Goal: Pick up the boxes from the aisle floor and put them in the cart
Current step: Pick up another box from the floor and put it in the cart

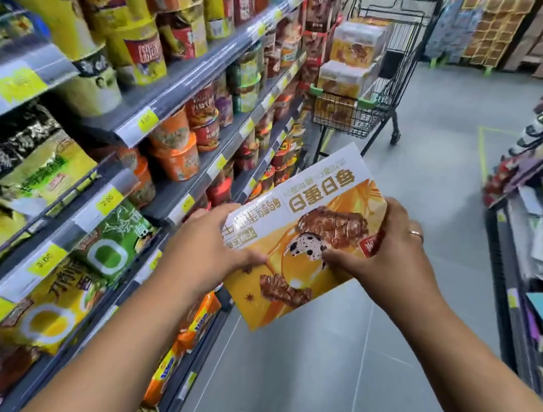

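The yellow-and-white box (304, 231) was held tilted above the aisle, the left hand (209, 249) curled round its left edge and the right hand (391, 256) round its right, thumbs on the printed face. This looked like the carry step: next it would need walking to the cart (343, 120), well ahead and already stacked with similar boxes (357, 44). A grey floor (422, 177) ran between noodle shelves (175, 89) and another rack (538, 213).

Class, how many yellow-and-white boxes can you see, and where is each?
4. One held box between left hand and right hand; three stacked in the cart: top box, middle box, bottom box. More may be hidden.
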Tool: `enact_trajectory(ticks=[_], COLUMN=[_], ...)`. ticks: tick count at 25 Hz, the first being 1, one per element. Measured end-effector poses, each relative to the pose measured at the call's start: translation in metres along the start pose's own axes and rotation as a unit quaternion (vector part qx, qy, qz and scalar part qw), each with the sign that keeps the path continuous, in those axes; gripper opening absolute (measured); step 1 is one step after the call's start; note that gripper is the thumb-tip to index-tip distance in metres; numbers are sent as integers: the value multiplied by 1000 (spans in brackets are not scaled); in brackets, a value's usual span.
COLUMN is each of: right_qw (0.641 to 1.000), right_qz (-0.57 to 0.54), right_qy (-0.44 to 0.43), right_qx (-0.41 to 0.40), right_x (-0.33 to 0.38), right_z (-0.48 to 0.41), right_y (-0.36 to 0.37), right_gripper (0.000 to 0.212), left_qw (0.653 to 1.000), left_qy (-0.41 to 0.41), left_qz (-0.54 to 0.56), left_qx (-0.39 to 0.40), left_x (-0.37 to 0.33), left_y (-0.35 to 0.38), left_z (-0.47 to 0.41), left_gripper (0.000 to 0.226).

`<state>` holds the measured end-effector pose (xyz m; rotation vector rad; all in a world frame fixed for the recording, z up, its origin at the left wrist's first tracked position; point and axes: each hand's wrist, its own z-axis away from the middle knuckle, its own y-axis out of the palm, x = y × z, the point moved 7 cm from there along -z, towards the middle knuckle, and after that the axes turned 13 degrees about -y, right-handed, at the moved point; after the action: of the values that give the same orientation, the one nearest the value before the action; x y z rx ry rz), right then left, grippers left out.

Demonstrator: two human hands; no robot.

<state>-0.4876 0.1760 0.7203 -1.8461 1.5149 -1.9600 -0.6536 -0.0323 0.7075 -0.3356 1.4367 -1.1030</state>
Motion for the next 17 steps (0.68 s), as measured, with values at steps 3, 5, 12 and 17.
enact_trajectory(ticks=[3, 5, 12, 17], right_qw=[1000, 1000, 994, 990], right_qz=[-5, -7, 3, 4], right_qy=[4, 12, 81, 103], right_qx=[-2, -16, -75, -99], right_x=[-26, -46, -110, -158], right_z=[-82, -140, -324, -443], right_y=[8, 15, 19, 16], right_gripper=[103, 102, 98, 99], left_qw=[1000, 1000, 996, 993], left_qy=[0, 6, 58, 82], left_qz=[-10, -11, -37, -64], left_qx=[-14, -6, 48, 51], left_x=[-32, -53, -153, -224], left_y=[7, 17, 49, 67], left_z=[-85, -152, -366, -488], left_gripper=[94, 95, 85, 87])
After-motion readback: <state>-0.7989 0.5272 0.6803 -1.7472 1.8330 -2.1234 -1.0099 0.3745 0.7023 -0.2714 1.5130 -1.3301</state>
